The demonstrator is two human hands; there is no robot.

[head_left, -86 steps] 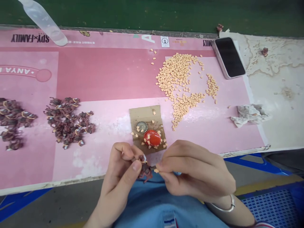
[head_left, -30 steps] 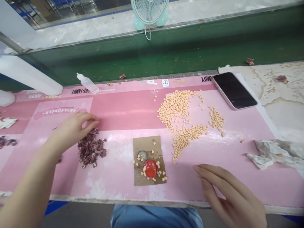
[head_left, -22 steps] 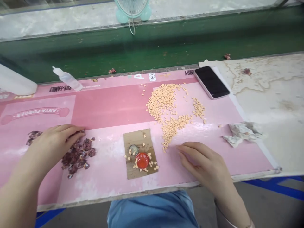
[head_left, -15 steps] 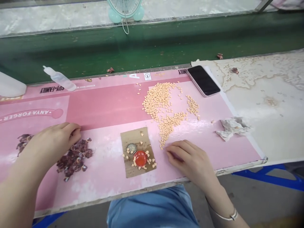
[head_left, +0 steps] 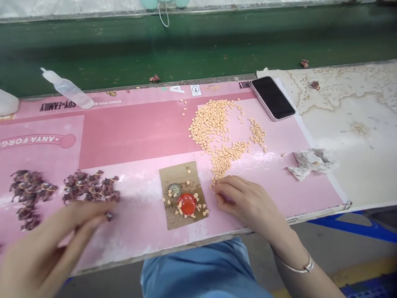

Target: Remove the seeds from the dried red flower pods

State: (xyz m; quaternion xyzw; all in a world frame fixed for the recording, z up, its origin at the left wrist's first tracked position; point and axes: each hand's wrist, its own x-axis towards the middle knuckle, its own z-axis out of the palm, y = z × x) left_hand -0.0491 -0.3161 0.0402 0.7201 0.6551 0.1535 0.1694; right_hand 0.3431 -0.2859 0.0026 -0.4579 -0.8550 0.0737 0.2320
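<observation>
My left hand (head_left: pixel 66 236) is over the near edge of the dark reddish clusters (head_left: pixel 91 186), its thumb and forefinger pinched at a small dark piece (head_left: pixel 108 216). A second group of dark clusters (head_left: pixel 29 192) lies farther left. My right hand (head_left: pixel 245 203) rests at the lower tip of the pile of small tan pieces (head_left: pixel 211 122), fingertips pressed together; what they hold, if anything, is hidden. Between the hands, a brown card (head_left: pixel 172 217) carries a red dish (head_left: pixel 187 204) and a metal bottle cap (head_left: pixel 174 191), with scattered tan pieces around them.
A phone (head_left: pixel 273 98) and crumpled tissue (head_left: pixel 312 162) lie at the right. A squeeze bottle (head_left: pixel 70 91) lies at the back left, beside a white container (head_left: pixel 8 103). A green channel (head_left: pixel 201 49) runs behind the pink mat (head_left: pixel 136 140).
My left hand has moved down and toward me, uncovering more clusters. The view has shifted, moving the background up. My right hand stays by the tan pile's tip, now slightly closer to it.
</observation>
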